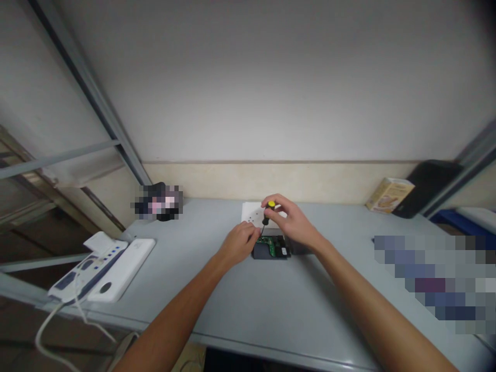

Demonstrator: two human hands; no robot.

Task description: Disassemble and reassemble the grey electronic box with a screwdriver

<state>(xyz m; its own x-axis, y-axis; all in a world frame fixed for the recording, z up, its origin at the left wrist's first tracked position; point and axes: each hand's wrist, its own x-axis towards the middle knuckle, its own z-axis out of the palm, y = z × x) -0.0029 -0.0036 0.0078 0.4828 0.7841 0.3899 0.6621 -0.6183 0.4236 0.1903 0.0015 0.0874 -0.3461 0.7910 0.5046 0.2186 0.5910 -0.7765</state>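
Note:
Near the middle of the table lies a dark device with an exposed green circuit board (277, 247). My right hand (289, 219) is closed around a screwdriver (266, 221) with a black handle and a yellow end cap. The screwdriver stands nearly upright, its shaft slanting down toward the board's upper left part; whether the tip touches is hard to see. My left hand (240, 243) is at the device's left edge, fingers pinched close to the shaft, and what they hold is hidden. Behind the device, a white sheet (251, 213) carries several small dark specks.
On the left are a white power strip (91, 268) with a cable and a long white box-like item (122, 271). A yellow box (389, 195) leans by a black object (428, 186) at the back right. The wall (271, 181) closes off the table's (251, 299) far side.

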